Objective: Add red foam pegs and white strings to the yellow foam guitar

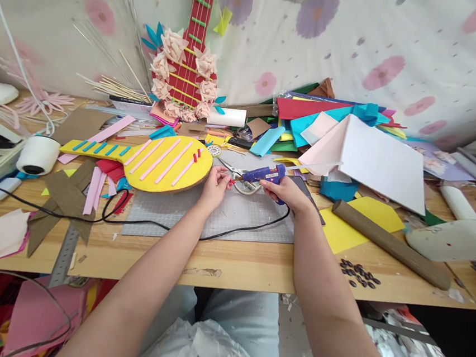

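Note:
My right hand is closed round a blue glue gun, its nozzle pointing left toward my other hand. Between the fingertips of my left hand is a small red piece, close to the nozzle. Just left of that hand lies a yellow guitar-shaped cutout with pink strips on its body, blue strips along its neck and several short red pieces near its right end. Scissors lie beneath the glue gun on a grey cutting mat.
A red guitar-shaped piece with paper flowers leans against the patterned curtain. Coloured sheets and a white board are piled behind on the right. A black cord crosses the mat. A brown roll and dark beads lie at right.

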A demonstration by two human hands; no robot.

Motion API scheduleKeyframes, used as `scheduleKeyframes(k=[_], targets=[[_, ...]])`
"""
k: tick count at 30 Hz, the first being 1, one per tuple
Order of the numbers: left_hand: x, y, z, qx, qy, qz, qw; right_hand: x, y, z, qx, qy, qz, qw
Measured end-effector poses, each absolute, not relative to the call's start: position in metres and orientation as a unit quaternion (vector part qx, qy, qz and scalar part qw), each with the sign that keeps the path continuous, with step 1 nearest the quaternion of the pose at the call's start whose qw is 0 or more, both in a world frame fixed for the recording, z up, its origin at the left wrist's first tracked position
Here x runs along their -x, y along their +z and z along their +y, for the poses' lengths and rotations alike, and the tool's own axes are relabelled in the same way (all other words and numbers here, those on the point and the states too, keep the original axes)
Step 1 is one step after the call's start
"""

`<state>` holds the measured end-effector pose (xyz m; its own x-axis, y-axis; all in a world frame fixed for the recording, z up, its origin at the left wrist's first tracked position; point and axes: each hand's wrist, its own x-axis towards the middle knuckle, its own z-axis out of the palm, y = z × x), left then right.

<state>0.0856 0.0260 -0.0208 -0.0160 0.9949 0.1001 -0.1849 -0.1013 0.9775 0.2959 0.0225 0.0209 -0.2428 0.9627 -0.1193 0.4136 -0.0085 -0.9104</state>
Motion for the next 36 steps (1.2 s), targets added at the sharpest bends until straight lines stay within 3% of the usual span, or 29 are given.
scheduleKeyframes(k=[36], targets=[[-0.0864, -0.0188, 0.0249, -0.467, 0.574, 0.427, 0.520, -0.2978, 0.0245, 0.0217, 0.524, 0.464, -0.654, 0.287]])
